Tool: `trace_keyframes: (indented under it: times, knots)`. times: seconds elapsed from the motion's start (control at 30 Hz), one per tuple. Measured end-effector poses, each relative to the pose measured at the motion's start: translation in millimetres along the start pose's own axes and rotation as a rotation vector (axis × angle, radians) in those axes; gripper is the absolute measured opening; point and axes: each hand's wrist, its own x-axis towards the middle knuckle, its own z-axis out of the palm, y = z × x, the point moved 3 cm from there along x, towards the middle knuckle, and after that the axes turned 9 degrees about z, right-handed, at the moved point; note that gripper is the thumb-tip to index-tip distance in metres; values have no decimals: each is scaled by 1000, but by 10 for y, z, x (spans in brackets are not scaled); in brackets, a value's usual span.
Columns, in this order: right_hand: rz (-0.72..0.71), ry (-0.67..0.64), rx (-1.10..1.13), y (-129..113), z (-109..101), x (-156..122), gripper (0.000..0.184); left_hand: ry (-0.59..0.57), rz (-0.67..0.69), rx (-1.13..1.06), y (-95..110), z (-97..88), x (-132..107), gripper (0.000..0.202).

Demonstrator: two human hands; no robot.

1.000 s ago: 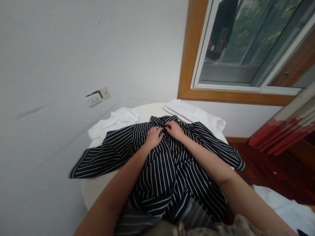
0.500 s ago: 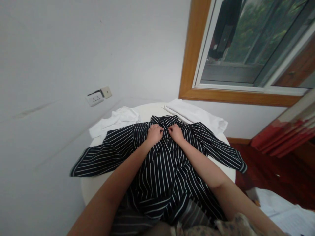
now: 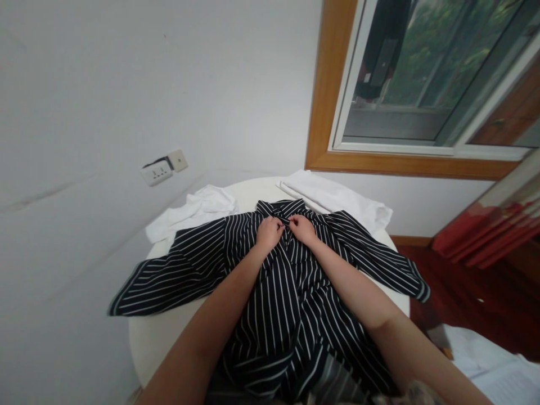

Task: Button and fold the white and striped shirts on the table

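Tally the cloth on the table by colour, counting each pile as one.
Striped shirt, black and white: 1
White piles: 2
Total: 3

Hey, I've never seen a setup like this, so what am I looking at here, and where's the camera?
There is no machine here: these are a person's own bare hands, seen from a camera worn on their head that looks forward and down. That's why the forearms reach in from the bottom. On the white table lies a black-and-white striped shirt, its collar pointing away from the person and its sleeves spread to either side. White cloth lies beyond it at the left, and a folded white cloth at the right. The left hand and right hand pinch the shirt's front just below the collar; any button there is too small to make out.
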Motion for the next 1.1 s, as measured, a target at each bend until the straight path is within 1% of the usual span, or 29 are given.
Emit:
trace_keyframes:
  times: [0.13,0.3,0.43,0.57,0.7,0.77,0.87,1.0,1.1]
  knots:
    - [5,-23,-15,-8,4,16,18,-15,2,8,-19,13,18,12]
    - [-22,-67,-84,-15,3,22,16,-13,20,4,-54,40,20,14]
    - [-40,-89,-49,5,-11,32,17,8,34,-18,-80,34,23,17]
    - [-64,-56,34,2,-15,34,17,10,48,-82,-108,27,54,22]
    - [-157,47,75,-59,-18,-7,16,8,2,-153,-165,48,94,23]
    - [-202,70,87,-88,-15,-36,16,17,-16,-181,-194,61,108,22]
    - [-216,57,100,-99,-6,-61,16,27,-34,-217,-228,76,117,20]
    - [-191,28,101,-76,0,-49,16,28,-45,-250,-262,95,124,21]
    - [-191,34,115,-54,-2,-32,15,22,-39,-274,-279,117,134,22]
